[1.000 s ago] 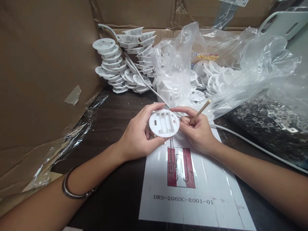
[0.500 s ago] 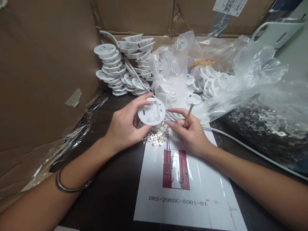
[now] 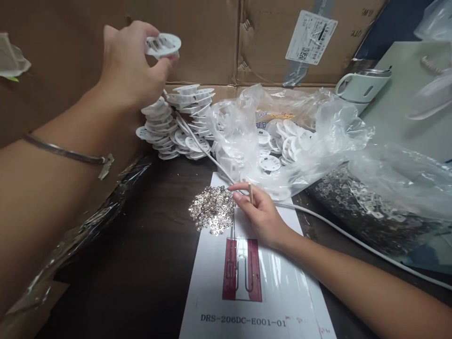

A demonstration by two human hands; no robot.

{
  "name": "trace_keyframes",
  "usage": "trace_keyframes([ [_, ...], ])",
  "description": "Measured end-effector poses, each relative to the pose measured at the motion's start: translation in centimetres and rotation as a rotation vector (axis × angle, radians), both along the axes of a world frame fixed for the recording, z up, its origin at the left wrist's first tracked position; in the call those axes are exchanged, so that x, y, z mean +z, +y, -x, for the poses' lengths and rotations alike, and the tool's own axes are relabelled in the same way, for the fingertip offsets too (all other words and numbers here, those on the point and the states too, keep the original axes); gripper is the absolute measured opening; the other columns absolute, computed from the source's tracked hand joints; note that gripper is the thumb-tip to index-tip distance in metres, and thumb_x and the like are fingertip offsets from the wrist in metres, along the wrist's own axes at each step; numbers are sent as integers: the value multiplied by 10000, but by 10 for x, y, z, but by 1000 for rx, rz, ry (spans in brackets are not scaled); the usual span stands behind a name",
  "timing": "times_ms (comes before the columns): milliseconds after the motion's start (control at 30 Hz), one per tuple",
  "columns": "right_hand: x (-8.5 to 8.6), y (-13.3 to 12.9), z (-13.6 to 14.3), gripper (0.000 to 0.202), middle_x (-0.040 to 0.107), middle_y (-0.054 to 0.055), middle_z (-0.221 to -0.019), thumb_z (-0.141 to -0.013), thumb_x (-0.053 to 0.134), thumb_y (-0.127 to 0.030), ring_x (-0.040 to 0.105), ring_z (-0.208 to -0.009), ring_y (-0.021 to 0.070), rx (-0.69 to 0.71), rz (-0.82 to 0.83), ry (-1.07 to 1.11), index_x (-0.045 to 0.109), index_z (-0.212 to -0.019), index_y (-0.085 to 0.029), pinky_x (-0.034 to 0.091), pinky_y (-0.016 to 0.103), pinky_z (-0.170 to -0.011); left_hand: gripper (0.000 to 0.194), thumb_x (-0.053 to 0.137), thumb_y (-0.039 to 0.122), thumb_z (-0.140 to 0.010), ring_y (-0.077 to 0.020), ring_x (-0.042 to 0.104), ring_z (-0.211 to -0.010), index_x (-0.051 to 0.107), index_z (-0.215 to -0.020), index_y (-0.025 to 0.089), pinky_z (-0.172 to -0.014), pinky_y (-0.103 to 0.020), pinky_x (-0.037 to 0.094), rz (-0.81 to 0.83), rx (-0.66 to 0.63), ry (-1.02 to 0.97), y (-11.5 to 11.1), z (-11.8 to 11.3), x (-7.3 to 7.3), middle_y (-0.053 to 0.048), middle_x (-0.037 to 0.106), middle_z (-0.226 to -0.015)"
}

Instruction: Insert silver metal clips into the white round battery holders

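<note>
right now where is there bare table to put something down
Bare dark table lies left of the printed sheet, between it and the crinkled plastic film along the cardboard. The back is crowded: stacked white discs, the plastic bag, and the pile of metal clips at the right hand. The left hand holds a disc up high.

Your bench is a dark wood-grain table (image 3: 155, 263). Flat on it near you: a white printed sheet (image 3: 282, 301), red diagram, code DRS-206DC-E001-01. A heap of small metal contacts (image 3: 212, 214) straddles the sheet's far-left corner. White cable (image 3: 353, 240) crosses the right side. Stacks of white round discs (image 3: 176, 127) at the far edge, an open clear plastic bag (image 3: 318, 141) just beside them.
</note>
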State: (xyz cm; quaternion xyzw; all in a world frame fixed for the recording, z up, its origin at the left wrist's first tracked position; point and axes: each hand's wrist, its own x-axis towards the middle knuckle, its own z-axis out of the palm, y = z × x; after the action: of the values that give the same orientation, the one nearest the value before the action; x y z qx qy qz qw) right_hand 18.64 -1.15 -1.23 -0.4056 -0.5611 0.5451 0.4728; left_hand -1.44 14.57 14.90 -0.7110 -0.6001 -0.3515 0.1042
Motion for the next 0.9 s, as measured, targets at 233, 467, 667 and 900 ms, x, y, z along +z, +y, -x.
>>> trace_keyframes([
  [233, -4, 2, -2, 247, 456, 0, -736, -942, 486, -414, 428, -705, 122, 3, -66, -11, 627, -954, -211, 362, 283, -697, 599, 616, 469, -830, -418, 475, -1249, 592, -1191, -9, -1022, -592, 364, 185, 178, 31, 15, 18, -8, -163, 595, -1276],
  [467, -11, 2, -3, 318, 263, -45, -573, -959, 447, -461, 279, -528, 108, 2, -16, -5, 646, -1014, -219, 259, 270, -525, 603, 488, 488, -908, -487, 401, -1276, 557, -1237, -14, -994, -673, 309, 181, 265, 102, 20, 18, -25, -220, 522, -1340],
  [667, -2, 1, -5, 352, 401, -16, -643, -995, 362, -392, 399, -593, 126, -30, -130, -83, 588, -1213, -231, 342, 275, -558, 607, 447, 462, -919, -509, 420, -1232, 530, -1194, -72, -942, -653, 320, 214, 279, 345, 11, 15, -26, -272, 518, -1271],
  [900, 66, 45, -44, 247, 519, 64, -818, -823, 517, -106, 498, -764, 182, -478, -349, -843, 707, -974, -148, 411, 340, -700, 600, 415, 481, -912, -460, 338, -1296, 485, -1291, 21, -931, -670, 341, 216, 194, 430, 6, 23, -34, -203, 510, -1289],
])
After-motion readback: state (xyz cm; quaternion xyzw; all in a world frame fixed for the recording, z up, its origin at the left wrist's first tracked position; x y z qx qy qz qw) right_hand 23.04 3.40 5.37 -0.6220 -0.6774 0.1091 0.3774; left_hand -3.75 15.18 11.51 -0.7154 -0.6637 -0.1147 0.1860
